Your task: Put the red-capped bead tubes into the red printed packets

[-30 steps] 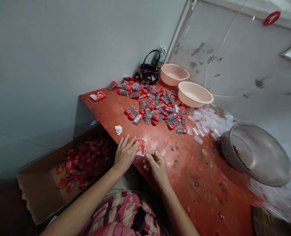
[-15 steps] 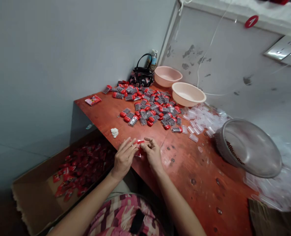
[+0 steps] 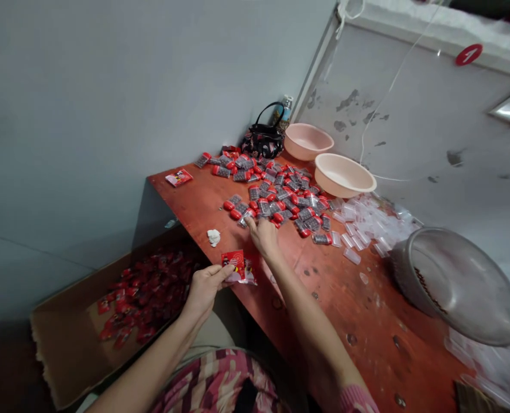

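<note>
The left hand (image 3: 203,288) pinched the red packet (image 3: 237,267) by its edge, over the desk (image 3: 323,287) rim. The right hand (image 3: 264,236) rested at the pile of red-capped vials (image 3: 280,198), its fingers curled, grip unclear. The packet looked light, flimsy and slippery, best held by its edge.

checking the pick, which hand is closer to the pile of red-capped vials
Right. The right hand touches the pile of red-capped vials at its near edge. The left hand is apart from it, at the table edge, holding a red packet.
</note>
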Available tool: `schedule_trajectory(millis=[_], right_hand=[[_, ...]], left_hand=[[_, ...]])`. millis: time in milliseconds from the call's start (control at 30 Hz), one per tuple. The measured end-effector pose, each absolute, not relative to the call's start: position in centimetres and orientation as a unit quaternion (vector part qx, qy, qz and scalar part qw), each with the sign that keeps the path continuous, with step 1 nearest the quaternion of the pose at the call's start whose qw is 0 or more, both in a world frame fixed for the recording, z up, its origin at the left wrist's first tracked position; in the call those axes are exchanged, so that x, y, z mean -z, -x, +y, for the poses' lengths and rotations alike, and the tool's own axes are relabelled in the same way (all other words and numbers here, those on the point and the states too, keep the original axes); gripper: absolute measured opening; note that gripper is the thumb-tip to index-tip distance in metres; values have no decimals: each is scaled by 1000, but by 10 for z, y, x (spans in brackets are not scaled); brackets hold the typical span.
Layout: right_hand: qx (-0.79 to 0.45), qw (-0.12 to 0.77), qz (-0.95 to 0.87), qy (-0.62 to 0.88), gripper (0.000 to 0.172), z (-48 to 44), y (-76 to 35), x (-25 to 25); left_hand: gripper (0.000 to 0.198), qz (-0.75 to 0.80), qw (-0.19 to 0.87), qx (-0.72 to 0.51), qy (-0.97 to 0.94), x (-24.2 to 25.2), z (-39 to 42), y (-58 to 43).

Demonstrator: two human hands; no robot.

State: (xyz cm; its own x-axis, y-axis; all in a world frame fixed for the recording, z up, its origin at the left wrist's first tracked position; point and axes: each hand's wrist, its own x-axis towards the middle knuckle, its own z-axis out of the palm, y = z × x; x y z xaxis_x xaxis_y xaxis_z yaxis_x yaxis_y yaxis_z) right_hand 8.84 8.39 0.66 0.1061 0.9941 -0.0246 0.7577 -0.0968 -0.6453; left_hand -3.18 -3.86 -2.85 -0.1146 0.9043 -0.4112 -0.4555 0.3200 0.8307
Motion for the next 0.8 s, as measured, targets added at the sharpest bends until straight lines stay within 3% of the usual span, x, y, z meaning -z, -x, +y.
schedule_trajectory(millis=[300,433,600,800], right_hand=[[-291,239,-615,693,24,112,-82,0],[-361,293,-618,634,30,58,-100,-9],[-510,392,-544,539,18,-35,-111,-10],[-448,423,-535,578,12,-72,-107,2]], left_hand=[[16,450,657,-603,-54,25,-39,45],[9,409,666,-624,23,24,-34,42],[5,388,665,-635,68,27,-27,30],[4,358,681,-636,51,17,-24,10]])
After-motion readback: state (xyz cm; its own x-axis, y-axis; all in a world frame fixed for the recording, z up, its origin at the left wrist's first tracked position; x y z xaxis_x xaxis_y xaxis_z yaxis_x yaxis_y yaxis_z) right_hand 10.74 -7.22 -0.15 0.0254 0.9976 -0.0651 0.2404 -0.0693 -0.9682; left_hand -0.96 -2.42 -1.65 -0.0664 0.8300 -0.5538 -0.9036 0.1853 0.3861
